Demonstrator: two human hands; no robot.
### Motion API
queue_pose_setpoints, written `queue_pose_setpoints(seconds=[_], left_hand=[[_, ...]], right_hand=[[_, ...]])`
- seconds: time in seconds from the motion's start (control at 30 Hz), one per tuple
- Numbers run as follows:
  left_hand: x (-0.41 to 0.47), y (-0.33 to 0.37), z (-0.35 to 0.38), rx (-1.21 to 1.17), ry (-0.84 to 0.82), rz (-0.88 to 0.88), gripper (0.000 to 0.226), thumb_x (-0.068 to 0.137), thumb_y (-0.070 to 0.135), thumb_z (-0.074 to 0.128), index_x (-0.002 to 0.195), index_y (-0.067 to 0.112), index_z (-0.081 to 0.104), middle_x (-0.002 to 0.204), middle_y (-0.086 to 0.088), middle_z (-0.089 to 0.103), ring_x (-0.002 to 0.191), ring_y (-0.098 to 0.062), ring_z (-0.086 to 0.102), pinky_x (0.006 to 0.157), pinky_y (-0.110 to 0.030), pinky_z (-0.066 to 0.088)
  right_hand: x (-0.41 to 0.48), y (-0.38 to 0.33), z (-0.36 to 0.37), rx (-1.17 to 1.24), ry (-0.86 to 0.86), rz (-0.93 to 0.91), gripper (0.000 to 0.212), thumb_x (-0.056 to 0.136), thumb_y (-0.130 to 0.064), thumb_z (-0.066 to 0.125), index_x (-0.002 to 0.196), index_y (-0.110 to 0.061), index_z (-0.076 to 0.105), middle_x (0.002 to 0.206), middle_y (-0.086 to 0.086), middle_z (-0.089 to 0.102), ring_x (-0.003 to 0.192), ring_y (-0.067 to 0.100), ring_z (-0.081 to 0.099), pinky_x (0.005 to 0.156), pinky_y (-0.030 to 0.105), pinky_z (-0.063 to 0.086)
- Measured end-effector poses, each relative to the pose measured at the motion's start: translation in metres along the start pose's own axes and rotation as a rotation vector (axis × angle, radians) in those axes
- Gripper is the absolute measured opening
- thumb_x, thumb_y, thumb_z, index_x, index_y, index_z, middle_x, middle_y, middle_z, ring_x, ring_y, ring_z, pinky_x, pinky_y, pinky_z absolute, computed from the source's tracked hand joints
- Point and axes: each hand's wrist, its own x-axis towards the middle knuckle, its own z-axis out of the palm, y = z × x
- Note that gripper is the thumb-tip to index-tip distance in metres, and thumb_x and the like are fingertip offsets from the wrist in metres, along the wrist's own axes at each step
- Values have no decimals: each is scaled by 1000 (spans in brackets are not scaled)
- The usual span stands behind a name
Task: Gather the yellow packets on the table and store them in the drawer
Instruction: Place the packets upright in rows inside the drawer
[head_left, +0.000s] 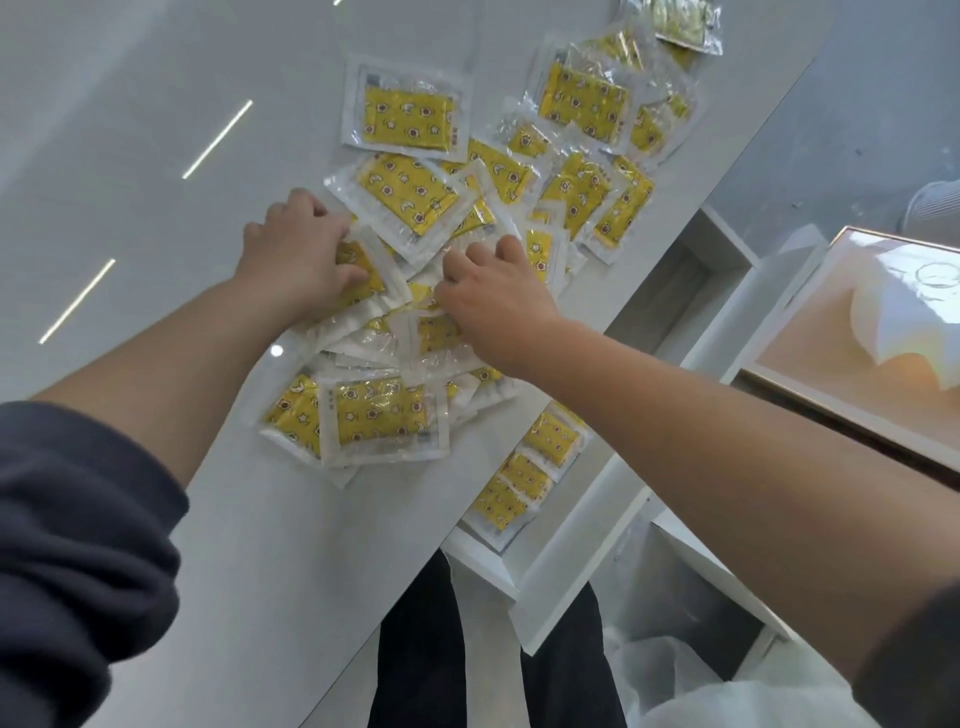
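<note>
Both hands are sunk apart in the heap of yellow packets (405, 200) on the white surface (156, 156): the left hand (301, 254) is curled round one at the left edge; the hold of the right hand (493, 299) cannot be told. Such slippery packets are best squeezed into one stack before being lowered into the open drawer (592, 519), near right.

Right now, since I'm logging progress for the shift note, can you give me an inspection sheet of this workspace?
Surface: white glossy table, light strips reflected.
Job's things: yellow packets heaped loose on it; a few already in the open drawer.
Clutter: nothing seen.
Grippers: left hand grips packets; right hand curled into the heap, grip unclear.
Cables: nothing seen.
Surroundings: framed picture, plastic bag at right.
</note>
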Motion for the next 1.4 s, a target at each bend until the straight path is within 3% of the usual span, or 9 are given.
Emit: queue_pose_setpoints(seconds=[0.2,0.33,0.4,0.5,0.67,0.93,1.1,1.27,1.4], left_hand=[[-29,-1,-8,-57,85,-4,31,88,34,65,83,10,47,86,-10,45,85,-31,47,76,-43,38],[-66,23,-19,-314,96,-34,26,89,30,65,77,14,47,79,-4,46,77,-24,45,66,-32,32],[-87,46,-22,-429,109,-65,37,90,29,64,66,25,36,69,4,41,64,-14,40,55,-29,27],[-112,84,-17,-523,126,-100,40,90,31,64,65,28,32,67,8,40,60,-4,36,52,-23,26],[-145,149,26,-570,-13,-146,35,90,35,63,70,21,38,67,2,42,60,-14,39,51,-29,26],[-131,225,173,-902,-300,-561,17,89,31,64,95,16,60,93,-3,65,84,-22,62,68,-33,50],[-106,217,237,-1282,-247,-917,38,89,30,66,122,14,59,111,-11,67,97,-31,66,89,-47,54],[-82,197,273,-1423,-263,-1032,59,81,47,70,132,27,48,115,-6,65,91,-30,68,73,-50,58],[-75,193,284,-1440,-222,-1048,78,68,59,74,134,29,47,119,-4,65,99,-29,67,88,-51,54]], right_hand=[[-24,1,11,147,64,38,16,87,-16,59,103,-16,55,95,1,56,94,25,49,84,36,30],[-61,10,15,579,54,202,20,91,-28,59,91,-19,41,73,-10,41,77,20,50,71,31,31],[-83,18,18,903,-11,344,24,92,-30,62,100,-16,45,76,-8,51,69,15,53,63,33,43],[-118,43,31,1107,-59,456,33,90,-33,65,115,-19,50,96,-2,65,83,17,64,73,40,57],[-175,103,61,1153,-187,556,30,89,-26,67,114,-25,51,100,-12,62,90,10,63,66,18,51],[-171,155,131,1072,-330,598,16,88,-23,68,101,-14,66,97,0,69,86,17,66,74,30,55],[-128,151,176,1068,-268,637,13,90,-23,65,97,-12,63,89,-2,65,76,11,62,59,24,49],[-99,154,224,960,-320,667,17,91,-19,63,76,-19,53,76,-5,54,66,8,50,49,19,37],[-90,150,245,820,-380,594,16,91,-20,58,80,-17,48,69,-6,47,72,19,50,56,26,39]])
